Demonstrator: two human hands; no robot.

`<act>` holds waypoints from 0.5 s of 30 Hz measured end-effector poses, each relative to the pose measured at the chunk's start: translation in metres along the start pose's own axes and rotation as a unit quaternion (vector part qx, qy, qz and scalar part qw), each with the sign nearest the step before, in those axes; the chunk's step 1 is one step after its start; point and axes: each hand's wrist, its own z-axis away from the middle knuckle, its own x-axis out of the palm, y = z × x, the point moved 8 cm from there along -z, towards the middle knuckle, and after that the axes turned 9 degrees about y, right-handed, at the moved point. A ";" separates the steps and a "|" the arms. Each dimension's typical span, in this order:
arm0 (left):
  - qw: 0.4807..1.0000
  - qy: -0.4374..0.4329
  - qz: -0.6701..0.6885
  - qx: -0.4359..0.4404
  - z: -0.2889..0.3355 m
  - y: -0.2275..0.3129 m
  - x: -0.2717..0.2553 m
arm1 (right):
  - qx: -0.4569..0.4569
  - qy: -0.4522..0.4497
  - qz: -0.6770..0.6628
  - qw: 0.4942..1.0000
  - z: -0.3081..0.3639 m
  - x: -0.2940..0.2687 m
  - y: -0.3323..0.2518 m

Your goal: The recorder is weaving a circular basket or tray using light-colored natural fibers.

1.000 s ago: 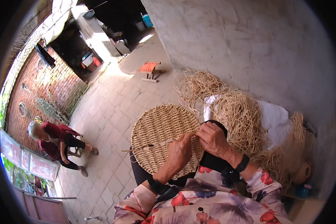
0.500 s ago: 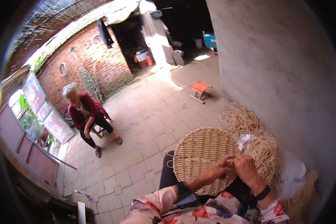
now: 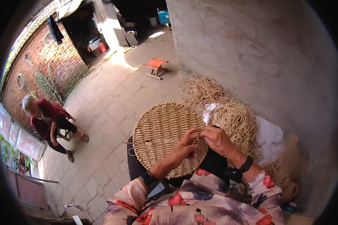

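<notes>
A round, flat woven straw disc (image 3: 157, 122) lies across my lap, with a thin stick poking past its left edge and a narrow slit across its middle. My left hand (image 3: 184, 147) rests over the disc's right part, its fingers apart and the index finger reaching to the rim. Beside it, my right hand (image 3: 218, 141) is closed in a pinch at the right rim. A bit of straw cord (image 3: 198, 138) shows between the two hands. What exactly the right fingertips grip is hidden.
Heaps of loose straw cord (image 3: 234, 122) lie against the grey wall (image 3: 251, 48), with white cloth (image 3: 269, 137) beside them. An orange-topped folding stool (image 3: 156, 63) stands ahead on the paved floor (image 3: 105, 123). At left, a person in dark red (image 3: 45, 118) sits on a low stool.
My view has swung right and down, so the surroundings appear further left and higher. Both hands stay at the disc's right rim, with only slight finger movement.
</notes>
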 end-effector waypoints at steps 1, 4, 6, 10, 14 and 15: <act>1.000 -0.001 -0.003 0.002 0.001 0.002 0.003 | -0.004 -0.005 0.034 0.999 0.001 0.002 0.002; 1.000 0.007 -0.001 0.022 0.007 0.002 -0.003 | -0.061 -0.026 0.119 0.991 -0.004 0.011 -0.013; 0.999 0.002 -0.012 0.034 0.001 -0.014 -0.010 | -0.111 -0.067 0.216 0.968 -0.006 0.022 -0.028; 0.997 -0.035 0.015 0.071 -0.003 -0.021 0.005 | -0.091 -0.098 0.222 0.966 0.002 0.018 -0.023; 0.956 0.024 -0.202 0.213 -0.002 -0.006 0.014 | -0.052 -0.062 0.213 0.974 0.003 0.014 -0.025; 0.957 0.016 -0.195 0.213 0.002 -0.005 0.019 | -0.056 -0.017 0.237 0.970 0.007 0.016 -0.025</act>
